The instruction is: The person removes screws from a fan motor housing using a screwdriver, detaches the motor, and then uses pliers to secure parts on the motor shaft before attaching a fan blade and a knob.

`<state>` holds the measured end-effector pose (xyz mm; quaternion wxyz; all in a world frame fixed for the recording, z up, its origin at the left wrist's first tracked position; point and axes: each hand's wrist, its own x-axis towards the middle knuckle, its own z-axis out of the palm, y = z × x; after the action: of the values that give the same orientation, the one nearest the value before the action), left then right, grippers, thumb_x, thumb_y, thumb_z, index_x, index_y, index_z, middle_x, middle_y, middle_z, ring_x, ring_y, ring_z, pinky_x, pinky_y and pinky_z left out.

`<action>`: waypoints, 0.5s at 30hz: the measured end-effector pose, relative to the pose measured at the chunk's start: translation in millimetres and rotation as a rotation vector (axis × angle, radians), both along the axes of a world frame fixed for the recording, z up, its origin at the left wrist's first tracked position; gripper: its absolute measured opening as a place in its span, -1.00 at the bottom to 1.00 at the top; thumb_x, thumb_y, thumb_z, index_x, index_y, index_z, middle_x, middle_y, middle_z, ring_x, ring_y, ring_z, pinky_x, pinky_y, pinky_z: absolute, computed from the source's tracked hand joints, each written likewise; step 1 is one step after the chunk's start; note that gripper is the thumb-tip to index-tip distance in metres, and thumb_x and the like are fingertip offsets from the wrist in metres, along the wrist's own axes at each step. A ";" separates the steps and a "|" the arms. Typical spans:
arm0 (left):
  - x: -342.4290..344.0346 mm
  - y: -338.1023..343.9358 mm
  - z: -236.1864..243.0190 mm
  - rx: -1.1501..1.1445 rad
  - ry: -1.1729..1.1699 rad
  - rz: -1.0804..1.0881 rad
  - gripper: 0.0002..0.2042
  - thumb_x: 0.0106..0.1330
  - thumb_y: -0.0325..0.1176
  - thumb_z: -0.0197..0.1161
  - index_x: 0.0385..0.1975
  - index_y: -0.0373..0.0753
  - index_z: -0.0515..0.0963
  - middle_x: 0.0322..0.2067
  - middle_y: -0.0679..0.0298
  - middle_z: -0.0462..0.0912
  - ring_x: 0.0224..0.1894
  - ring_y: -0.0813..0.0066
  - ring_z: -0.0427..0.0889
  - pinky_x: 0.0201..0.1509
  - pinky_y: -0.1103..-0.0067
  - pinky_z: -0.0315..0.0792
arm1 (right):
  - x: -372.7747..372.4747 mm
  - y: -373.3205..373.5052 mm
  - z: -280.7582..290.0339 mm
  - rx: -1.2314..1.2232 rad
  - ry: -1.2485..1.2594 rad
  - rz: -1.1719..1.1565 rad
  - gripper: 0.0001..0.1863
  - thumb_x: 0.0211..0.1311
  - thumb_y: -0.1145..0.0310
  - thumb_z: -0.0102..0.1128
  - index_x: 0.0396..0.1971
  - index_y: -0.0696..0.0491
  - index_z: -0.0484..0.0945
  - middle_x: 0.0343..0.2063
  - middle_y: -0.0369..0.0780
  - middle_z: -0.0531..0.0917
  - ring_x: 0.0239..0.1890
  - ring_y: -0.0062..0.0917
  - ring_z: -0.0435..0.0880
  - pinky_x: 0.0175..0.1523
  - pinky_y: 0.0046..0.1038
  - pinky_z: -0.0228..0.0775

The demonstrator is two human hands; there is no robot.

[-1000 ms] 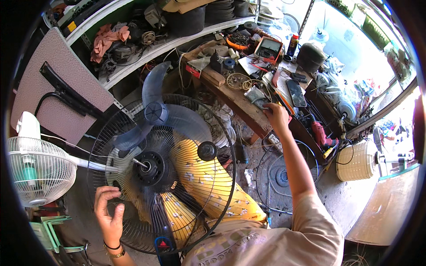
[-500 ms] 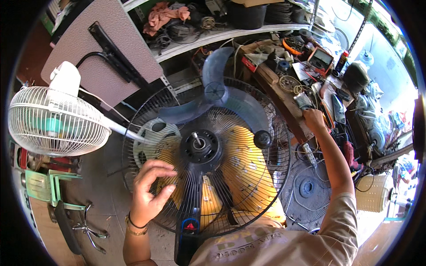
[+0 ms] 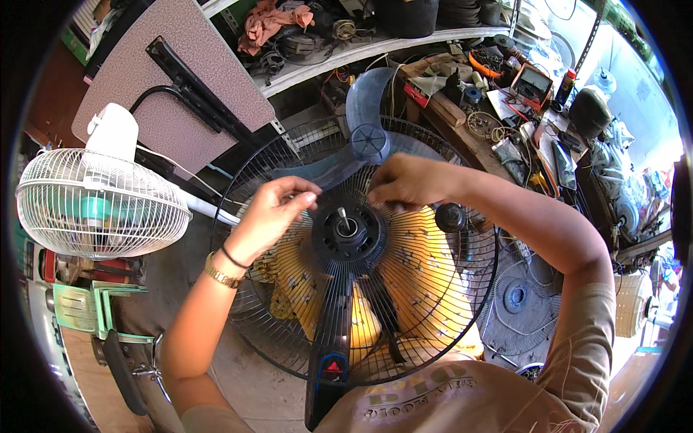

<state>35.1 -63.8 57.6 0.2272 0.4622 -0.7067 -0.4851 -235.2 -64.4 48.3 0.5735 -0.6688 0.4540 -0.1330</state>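
Left hand [image 3: 278, 209] and right hand [image 3: 408, 182] hang apart, fingers curled, flanking the black fan hub [image 3: 347, 247] at mid-frame, forearms [image 3: 498, 191] angling inward, and I can't tell whether either grips anything.

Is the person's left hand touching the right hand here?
Apart. The head view shows a clear gap between the fingertips of the left hand and right hand, with the fan guard visible between.

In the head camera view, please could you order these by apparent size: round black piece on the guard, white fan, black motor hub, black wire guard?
Largest to smallest, as they look:
1. black wire guard
2. white fan
3. black motor hub
4. round black piece
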 end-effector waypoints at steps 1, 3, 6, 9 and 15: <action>-8.4 -2.6 1.1 0.055 -0.041 -0.024 -0.81 0.36 -0.35 0.14 -0.17 -0.32 0.55 -0.38 0.35 0.63 -0.42 0.70 0.50 -0.35 0.74 0.39 | 9.6 -1.8 -6.5 0.091 -0.006 0.019 -0.71 0.24 0.27 0.18 -0.28 0.23 0.59 -0.68 -0.31 0.51 -0.72 -0.68 0.39 -0.65 -0.62 0.18; -15.1 -5.3 -5.6 0.197 -0.089 -0.044 -0.80 0.38 -0.33 0.13 -0.15 -0.31 0.56 -0.47 0.37 0.63 -0.51 0.75 0.49 -0.49 0.77 0.34 | 19.0 -10.0 -16.0 0.176 0.001 0.087 -0.74 0.24 0.28 0.17 -0.32 0.22 0.59 -0.70 -0.31 0.50 -0.76 -0.69 0.35 -0.67 -0.62 0.13; -18.0 -4.1 -16.8 0.338 -0.129 -0.036 -0.79 0.38 -0.32 0.13 -0.15 -0.31 0.55 -0.48 0.35 0.63 -0.56 0.78 0.46 -0.54 0.82 0.30 | 27.7 -15.4 -24.2 0.259 0.004 0.144 -0.76 0.25 0.30 0.14 -0.41 0.20 0.56 -0.73 -0.32 0.47 -0.81 -0.71 0.29 -0.71 -0.61 0.06; -22.8 -4.3 -17.5 0.418 -0.133 -0.052 -0.78 0.38 -0.27 0.13 -0.19 -0.30 0.54 -0.52 0.33 0.63 -0.66 0.79 0.42 -0.66 0.85 0.18 | 29.3 -20.1 -27.1 0.298 0.002 0.184 -0.76 0.24 0.29 0.13 -0.45 0.19 0.54 -0.74 -0.33 0.46 -0.81 -0.72 0.29 -0.71 -0.61 0.06; -28.2 -8.5 -15.5 0.506 -0.145 -0.077 -0.81 0.36 -0.27 0.13 -0.24 -0.26 0.56 -0.58 0.35 0.61 -0.71 0.79 0.39 -0.71 0.84 0.13 | 32.1 -21.0 -26.8 0.302 -0.007 0.205 -0.76 0.21 0.28 0.16 -0.51 0.15 0.53 -0.73 -0.33 0.46 -0.81 -0.71 0.29 -0.73 -0.61 0.04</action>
<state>6.9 -72.4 42.1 0.0343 0.5107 -0.5945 -0.6202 -203.2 -85.4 21.4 0.6797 -0.6172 0.3963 -0.0067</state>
